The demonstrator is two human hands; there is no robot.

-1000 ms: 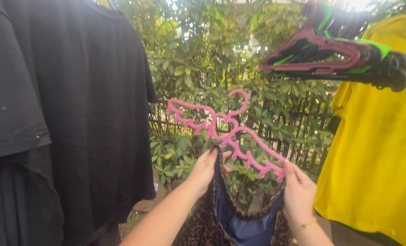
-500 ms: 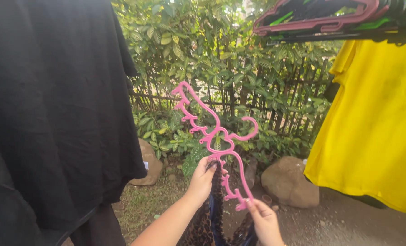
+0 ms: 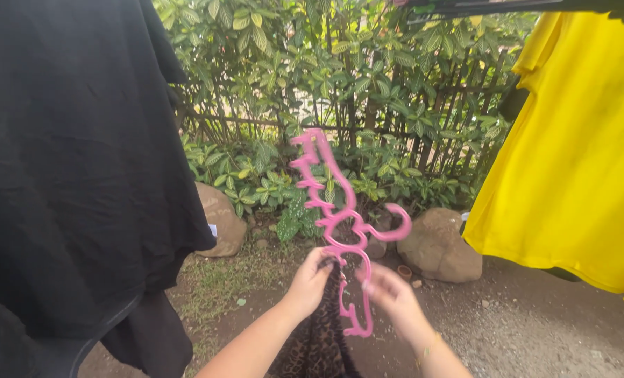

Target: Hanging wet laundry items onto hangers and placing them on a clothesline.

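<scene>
A pink plastic hanger [image 3: 334, 210] with notched arms stands almost upright in front of me, hook pointing right. My left hand [image 3: 310, 281] grips a leopard-print garment [image 3: 320, 336] at its top edge, pressed against the hanger's middle. My right hand [image 3: 394, 297], blurred, holds the hanger's lower arm just right of the garment. The garment hangs down between my forearms and runs out of the frame at the bottom.
A large black shirt [image 3: 67, 161] hangs at the left and a yellow shirt [image 3: 578, 154] at the right. Behind stand leafy bushes [image 3: 326, 91] and a dark fence. Rocks [image 3: 438, 248] lie on bare dirt and sparse grass below.
The hanger has swung from lying across to nearly upright. My right hand moved down and inward along its lower arm. The view dropped, so the hangers on the rail left the frame.
</scene>
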